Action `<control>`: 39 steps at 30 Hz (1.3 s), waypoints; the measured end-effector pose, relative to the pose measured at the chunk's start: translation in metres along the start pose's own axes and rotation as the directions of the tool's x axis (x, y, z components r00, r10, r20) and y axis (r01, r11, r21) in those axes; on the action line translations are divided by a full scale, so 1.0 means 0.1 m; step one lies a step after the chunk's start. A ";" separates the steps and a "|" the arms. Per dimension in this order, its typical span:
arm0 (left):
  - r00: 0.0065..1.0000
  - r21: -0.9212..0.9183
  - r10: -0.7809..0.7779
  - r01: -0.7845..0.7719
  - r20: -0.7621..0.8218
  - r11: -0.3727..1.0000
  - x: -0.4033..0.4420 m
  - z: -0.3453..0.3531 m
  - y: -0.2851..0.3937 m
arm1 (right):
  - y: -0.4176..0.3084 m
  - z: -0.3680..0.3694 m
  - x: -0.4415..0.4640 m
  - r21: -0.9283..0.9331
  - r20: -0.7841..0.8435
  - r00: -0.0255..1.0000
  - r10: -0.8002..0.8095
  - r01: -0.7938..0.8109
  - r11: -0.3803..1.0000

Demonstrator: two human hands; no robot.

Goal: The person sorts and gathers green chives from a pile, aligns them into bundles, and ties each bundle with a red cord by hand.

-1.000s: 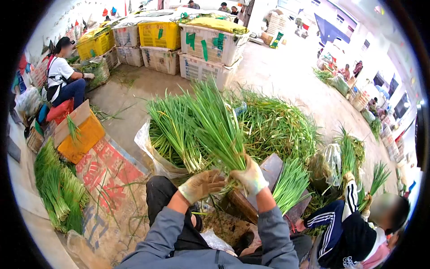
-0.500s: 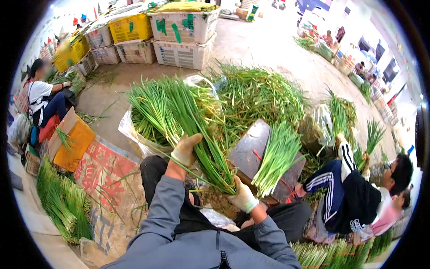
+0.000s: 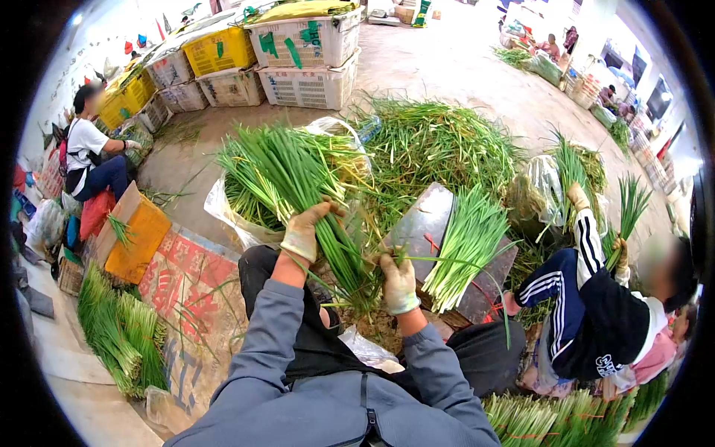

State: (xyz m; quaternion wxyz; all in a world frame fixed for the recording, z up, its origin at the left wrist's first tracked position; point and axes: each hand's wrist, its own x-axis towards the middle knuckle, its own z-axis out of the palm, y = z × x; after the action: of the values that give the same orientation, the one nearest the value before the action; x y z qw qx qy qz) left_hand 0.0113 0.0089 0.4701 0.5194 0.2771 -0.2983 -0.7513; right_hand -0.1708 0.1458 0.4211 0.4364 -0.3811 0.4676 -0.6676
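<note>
My left hand (image 3: 304, 232), in a pale work glove, is wrapped round a bunch of long green garlic chives (image 3: 287, 167). Their tips fan up and left, while the lower ends hang in a ragged tangle between my hands. My right hand (image 3: 400, 284), gloved too, is closed beside those ends, with a few loose leaves in its fingers. One long leaf trails from it to the right. A neat bundle of chives (image 3: 465, 249) with white stems lies on a dark board (image 3: 424, 216) right of my hands. Behind the held bunch, more chives sit in an open plastic bag (image 3: 227, 212).
A large heap of loose chives (image 3: 439, 149) lies ahead. Stacked crates (image 3: 309, 82) stand at the back left. Trimmed bundles (image 3: 119, 331) rest at left beside flattened cardboard (image 3: 182, 279). One person (image 3: 97, 153) sits at left; another (image 3: 603, 313) works close on my right, handling chives.
My right hand has moved up and slightly right from the stem ends, now with loose leaves. The bunch in my left hand has tilted further left. The neighbour at right has an arm reaching into chives.
</note>
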 end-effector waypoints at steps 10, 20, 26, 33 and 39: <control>0.940 0.532 0.340 -0.305 0.034 0.790 0.23 -0.18 -0.17 | 0.21 0.00 0.11 -0.625 0.335 0.935 0.119 0.126 0.770; 0.886 0.137 0.439 -0.421 -0.148 0.897 0.32 -0.17 0.95 | 2.21 -0.95 -0.44 -0.884 0.465 0.656 0.594 0.381 0.272; 0.827 0.691 0.490 -0.524 0.275 0.498 0.14 0.00 0.35 | 0.58 -0.66 0.34 -0.813 0.390 0.868 0.307 0.168 0.558; 0.806 0.774 0.305 -0.582 0.508 0.248 -0.24 0.34 -0.80 | -0.61 0.36 0.53 -0.397 0.216 0.971 -0.100 0.181 0.900; 0.960 0.542 0.245 -0.279 0.136 0.793 -0.17 -0.35 -1.79 | -1.27 0.34 0.54 -0.200 0.195 0.952 -0.234 0.272 0.941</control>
State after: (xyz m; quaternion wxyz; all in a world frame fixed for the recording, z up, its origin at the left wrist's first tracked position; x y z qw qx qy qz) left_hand -0.0681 0.0702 0.3163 0.5063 0.3497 -0.5543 -0.5604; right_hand -0.1860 0.1079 0.5578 0.3385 -0.5401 0.4485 -0.6266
